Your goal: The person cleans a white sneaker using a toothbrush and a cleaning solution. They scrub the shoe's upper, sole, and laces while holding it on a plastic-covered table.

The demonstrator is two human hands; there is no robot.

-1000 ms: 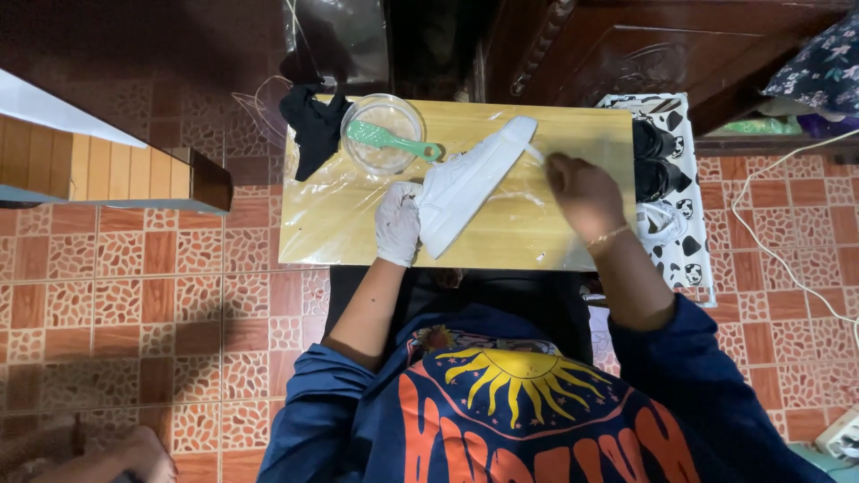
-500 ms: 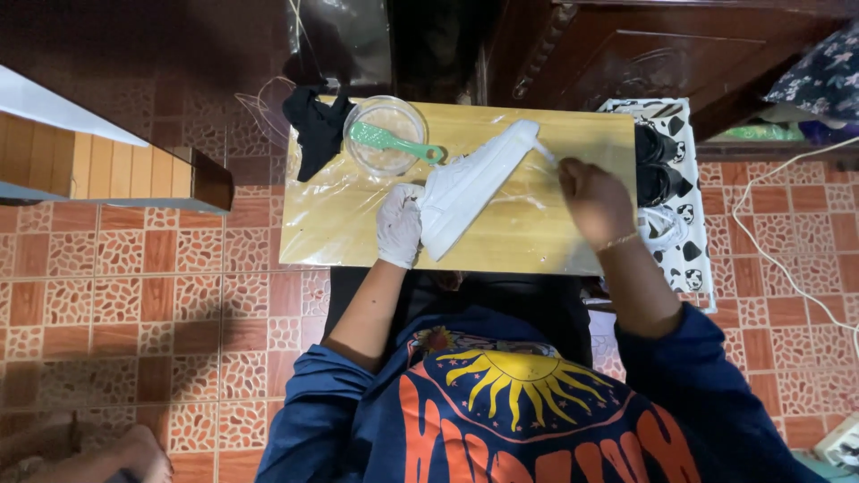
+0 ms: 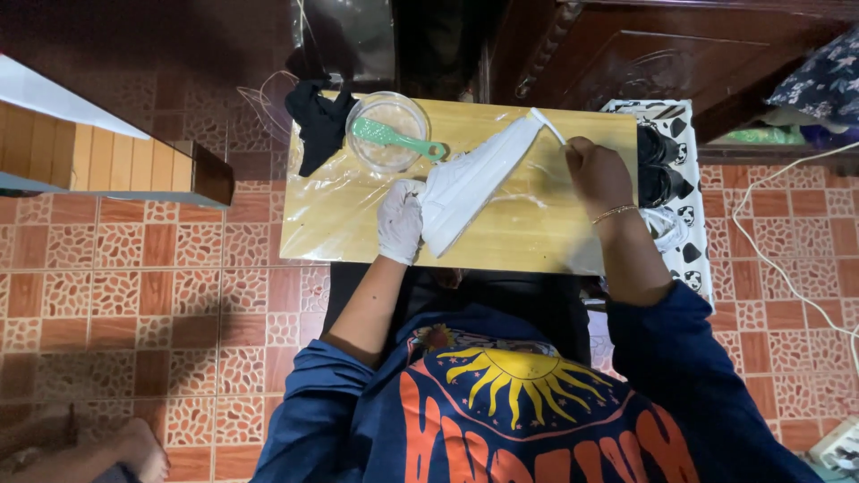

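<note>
A white sneaker (image 3: 474, 179) lies on its side on a plastic-covered wooden board (image 3: 340, 224). My left hand (image 3: 400, 221), in a white glove, grips the shoe at its heel end. My bare right hand (image 3: 598, 172), with a thin bracelet at the wrist, is closed on a thin white stick-like tool (image 3: 548, 125) whose tip meets the shoe's toe. A clear glass bowl (image 3: 388, 131) with a green brush (image 3: 394, 138) across it stands at the board's far edge, left of the shoe.
A black cloth (image 3: 318, 125) hangs over the board's far left corner. A black-and-white patterned cloth (image 3: 684, 233) with dark shoes (image 3: 660, 165) lies right of the board. A wooden bench (image 3: 98, 161) is at left, a white cable (image 3: 778, 259) at right, another person's foot (image 3: 134, 452) bottom left.
My right hand has moved up from the board's right side to the shoe's toe, where it now holds the white tool. The left hand stays on the shoe.
</note>
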